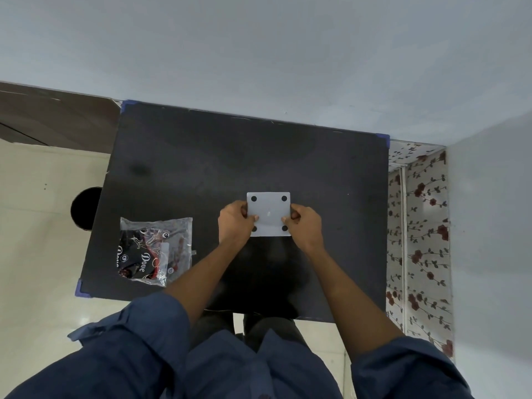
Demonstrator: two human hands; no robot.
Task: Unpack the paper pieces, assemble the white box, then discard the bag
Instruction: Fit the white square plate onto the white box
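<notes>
left hand (234, 219) and right hand (305, 223) pinching opposite edges of white box piece (268, 213), forearms extended over table (201, 156) centre.

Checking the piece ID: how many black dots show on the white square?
4, one near each corner of the white square: far left, far right, near right, and near left, partly covered by the left hand.

One head-worn wide-angle view, steeply downward and forward over the black table (201, 168), fairly near
</notes>
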